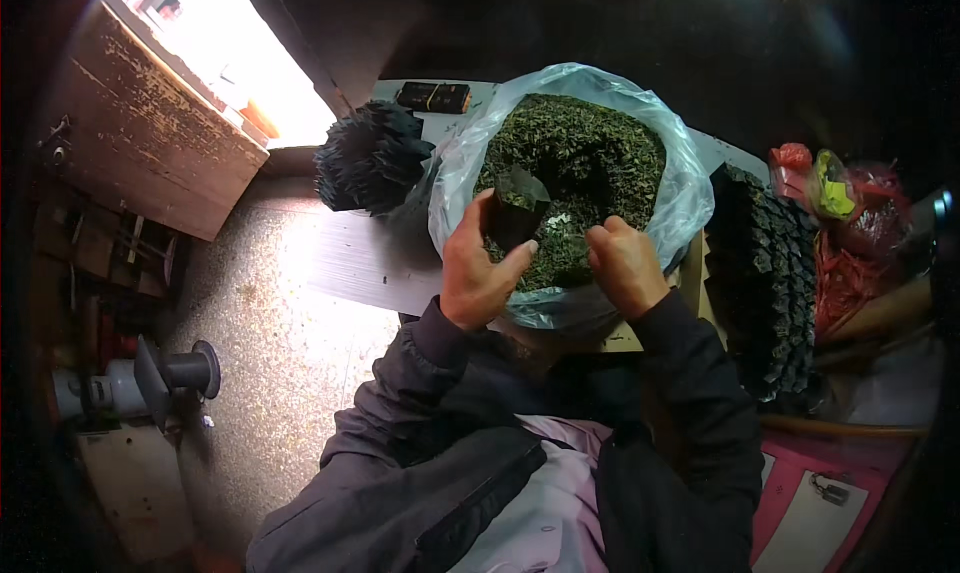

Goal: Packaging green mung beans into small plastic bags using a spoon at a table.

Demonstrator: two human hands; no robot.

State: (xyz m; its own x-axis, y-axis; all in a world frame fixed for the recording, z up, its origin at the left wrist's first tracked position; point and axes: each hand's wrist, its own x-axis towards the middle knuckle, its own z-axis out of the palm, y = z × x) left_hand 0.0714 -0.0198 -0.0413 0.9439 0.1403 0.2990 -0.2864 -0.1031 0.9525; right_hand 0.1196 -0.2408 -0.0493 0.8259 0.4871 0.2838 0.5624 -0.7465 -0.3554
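My left hand (484, 269) grips a small dark pouch (517, 216), its mouth tilted up and some green-brown flakes showing at the opening. Below it lies a large heap of dried, leaf-like flakes (577, 130) inside a translucent plastic bag (694, 190) with its rim folded outward. A hollow shows in the middle of the heap. My right hand (626, 261) is curled over the near right part of the heap, fingers bent inward. A small whitish patch lies between the hands; whether the right fingers hold something is hidden.
On the table (367, 261), a bundle of black pointed sheets (371, 156) stands left of the bag, near a banded dark packet (433, 98). Rows of black packets (772, 288) and red plastic bags (855, 273) are at right. A wooden cabinet (150, 122) stands left.
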